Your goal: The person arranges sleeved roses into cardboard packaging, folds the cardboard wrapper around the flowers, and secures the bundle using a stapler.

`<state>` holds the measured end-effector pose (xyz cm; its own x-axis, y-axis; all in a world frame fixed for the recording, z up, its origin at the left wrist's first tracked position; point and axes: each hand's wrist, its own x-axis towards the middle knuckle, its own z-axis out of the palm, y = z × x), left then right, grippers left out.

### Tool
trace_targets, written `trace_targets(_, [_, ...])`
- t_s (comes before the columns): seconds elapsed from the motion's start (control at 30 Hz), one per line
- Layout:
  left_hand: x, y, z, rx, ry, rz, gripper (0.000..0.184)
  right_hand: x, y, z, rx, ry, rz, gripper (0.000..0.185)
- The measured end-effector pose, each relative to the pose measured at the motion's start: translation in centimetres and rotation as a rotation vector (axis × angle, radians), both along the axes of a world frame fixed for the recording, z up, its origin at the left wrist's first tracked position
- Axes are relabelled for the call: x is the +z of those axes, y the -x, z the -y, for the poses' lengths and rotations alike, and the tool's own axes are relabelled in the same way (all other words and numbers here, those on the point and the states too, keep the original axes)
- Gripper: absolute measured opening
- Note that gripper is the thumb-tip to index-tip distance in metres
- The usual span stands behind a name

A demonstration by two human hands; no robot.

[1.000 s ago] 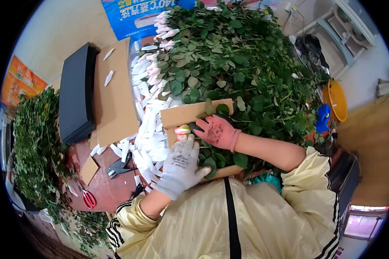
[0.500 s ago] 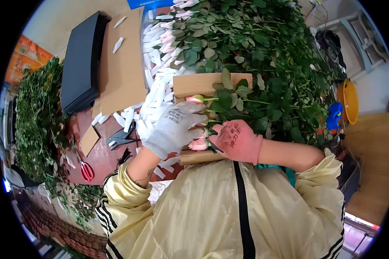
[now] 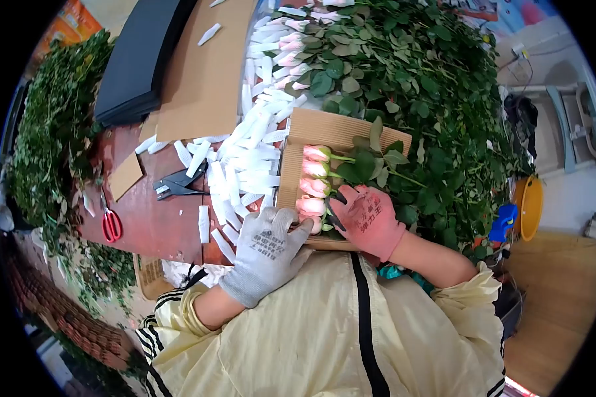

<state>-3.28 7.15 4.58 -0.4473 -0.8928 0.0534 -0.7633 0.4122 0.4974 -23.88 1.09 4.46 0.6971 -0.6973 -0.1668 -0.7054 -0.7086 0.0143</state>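
Observation:
Several pink roses [image 3: 316,170] lie in a row on a sheet of corrugated cardboard [image 3: 311,124], heads to the left and leafy stems to the right. My left hand [image 3: 265,248], in a grey-white glove, has its bent fingers and thumb at the nearest rose [image 3: 314,223], by the cardboard's near edge. In a red glove with dark fingertips, my right hand [image 3: 367,221] closes around the stems just right of the heads. Its fingers partly hide those stems.
White foam sleeves [image 3: 245,172] are heaped left of the cardboard. A black-handled tool [image 3: 179,184], red scissors [image 3: 111,225] and a cardboard piece [image 3: 126,176] lie further left. Leafy roses [image 3: 417,73] pile up at the back right. Black sheets [image 3: 139,59] are stacked at the back left.
My left hand has drawn back from over the rose heads toward my body, uncovering the row. My right hand stays by the stems. The camera view has shifted.

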Motion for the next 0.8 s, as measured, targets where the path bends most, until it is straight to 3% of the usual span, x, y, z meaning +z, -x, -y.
trace_targets(0.03, [-0.3,0.0,0.0,0.003,0.009,0.007,0.043,-0.2,0.1,0.0,0.045,0.12,0.052,0.01])
trace_targets(0.2, [0.6,0.1,0.7,-0.041,0.031,-0.056,0.047,-0.6,0.8,0.4,0.12,0.158,0.09,0.009])
trace_targets(0.27, [0.9,0.5,1.1,-0.073,0.097,-0.12,0.048,0.3,0.7,1.0,0.145,0.031,0.087,0.015])
trace_targets(0.3, [0.5,0.8,1.2,-0.074,0.094,-0.09,0.049,1.1,0.7,1.6,0.031,-0.209,0.019,0.033])
trace_targets(0.33, [0.3,0.9,1.2,-0.076,0.09,-0.058,0.05,1.1,0.9,1.6,0.036,-0.207,0.016,0.033])
trace_targets(0.43, [0.2,0.6,1.3,-0.091,0.061,-0.059,0.052,-0.1,1.3,1.6,-0.105,0.137,0.195,0.028])
trace_targets(0.53, [0.6,1.1,1.5,-0.105,0.008,-0.048,0.05,-0.6,1.0,2.3,0.001,0.107,0.215,0.028])
trace_targets(0.57, [0.8,0.9,1.5,-0.102,-0.034,-0.012,0.049,-1.0,1.3,2.4,-0.077,-0.083,0.134,0.032])
trace_targets(0.6, [-0.5,0.2,1.5,-0.11,0.125,-0.126,0.044,-1.0,1.4,2.1,-0.061,0.045,0.064,0.037])
trace_targets(0.67, [-1.1,-2.4,3.0,-0.12,0.124,-0.326,0.04,-2.4,2.5,1.2,-0.062,0.25,0.012,0.043])
trace_targets(0.7, [-1.2,-5.0,3.9,0.035,0.146,-0.276,0.037,-1.1,1.9,1.3,-0.14,0.078,0.067,0.044])
trace_targets(0.8, [-3.4,-15.3,6.6,0.539,0.16,-0.007,0.037,0.5,2.2,1.1,-0.237,-0.095,0.314,0.044])
